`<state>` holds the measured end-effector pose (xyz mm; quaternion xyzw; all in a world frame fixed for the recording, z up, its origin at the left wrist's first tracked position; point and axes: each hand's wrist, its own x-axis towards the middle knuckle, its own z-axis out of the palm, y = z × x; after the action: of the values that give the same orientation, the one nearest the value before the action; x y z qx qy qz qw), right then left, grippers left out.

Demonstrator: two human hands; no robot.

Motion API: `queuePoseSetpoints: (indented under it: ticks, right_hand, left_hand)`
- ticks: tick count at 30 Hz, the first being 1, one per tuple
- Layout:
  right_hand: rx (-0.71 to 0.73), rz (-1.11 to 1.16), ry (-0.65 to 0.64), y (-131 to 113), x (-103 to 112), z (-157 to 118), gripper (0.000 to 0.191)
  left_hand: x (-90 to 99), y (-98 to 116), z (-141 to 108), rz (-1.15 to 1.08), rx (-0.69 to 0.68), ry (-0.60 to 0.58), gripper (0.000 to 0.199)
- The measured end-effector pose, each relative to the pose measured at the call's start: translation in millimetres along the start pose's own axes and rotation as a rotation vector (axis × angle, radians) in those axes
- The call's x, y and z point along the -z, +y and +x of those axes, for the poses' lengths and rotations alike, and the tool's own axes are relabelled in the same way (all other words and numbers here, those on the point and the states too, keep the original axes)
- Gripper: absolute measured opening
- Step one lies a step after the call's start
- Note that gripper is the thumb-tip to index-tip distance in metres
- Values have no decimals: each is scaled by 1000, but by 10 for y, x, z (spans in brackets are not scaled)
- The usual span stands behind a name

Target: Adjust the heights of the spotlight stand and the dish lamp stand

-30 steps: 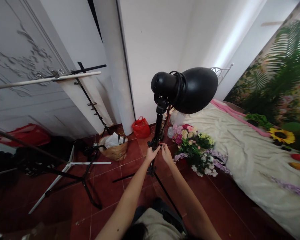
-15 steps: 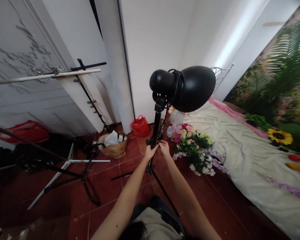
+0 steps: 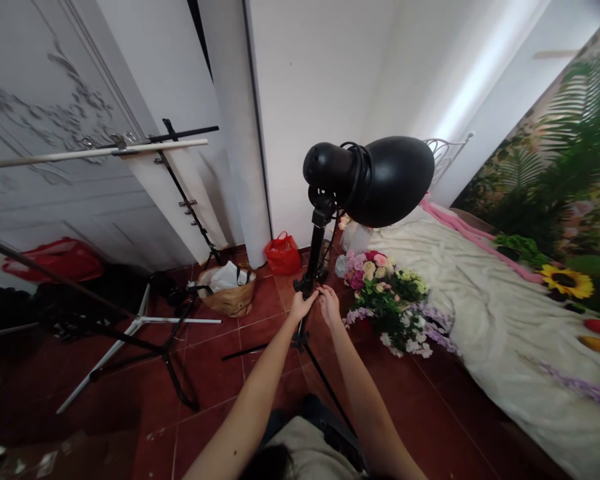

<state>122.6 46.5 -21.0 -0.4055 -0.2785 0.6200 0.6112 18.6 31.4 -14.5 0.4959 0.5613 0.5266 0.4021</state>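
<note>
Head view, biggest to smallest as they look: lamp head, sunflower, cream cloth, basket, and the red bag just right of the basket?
1. Cream cloth
2. Lamp head
3. Basket
Last: sunflower and red bag, too alike to rank.

A bright streak is cast on the wall (image 3: 473,83) at upper right; the floor (image 3: 105,427) at lower left is left dim, and outer edges are stretched.

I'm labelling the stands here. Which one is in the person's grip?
The black stand carrying the big black lamp. The left hand grips it, while the other stands, toward the picture's left, have no hand on them.
</note>
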Motion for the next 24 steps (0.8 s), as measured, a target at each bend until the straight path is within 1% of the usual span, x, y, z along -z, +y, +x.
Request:
queuePoseSetpoints:
  ticks: [2,6,8,10,12,14,17,22,24]
  right_hand:
    - [-4,7,0,26,7,-53,32]
    - [62,-60,34,46,-17,-127,41]
    - [86,-131,69,8,-36,-127,42]
    - [75,-220,96,-73,-43,-93,39]
    - [3,-343,70,-184,-36,-26,34]
    - [-97,-453,-2,-291,-26,59,28]
    - [-180,-521,-70,-369,-37,178,21]
    - [-254,-543,-72,-266,-125,268,10]
    - [-291,-531,-84,-216,-146,274,9]
  left_hand:
    - [-4,15,-1,-13,9,13,38]
    - [-5,-1,10,-26,5,6,39]
    - [-6,-27,17,-29,-4,-2,40]
    - [-9,-56,24,-35,-9,-2,41]
    - [-12,-79,29,-39,-9,0,42]
    - [-12,-94,32,-38,-6,-7,41]
    - [-9,-106,33,-36,-13,-18,40]
    - [-6,-118,43,-21,-14,-17,40]
    - [-7,-120,50,-8,-6,-11,40]
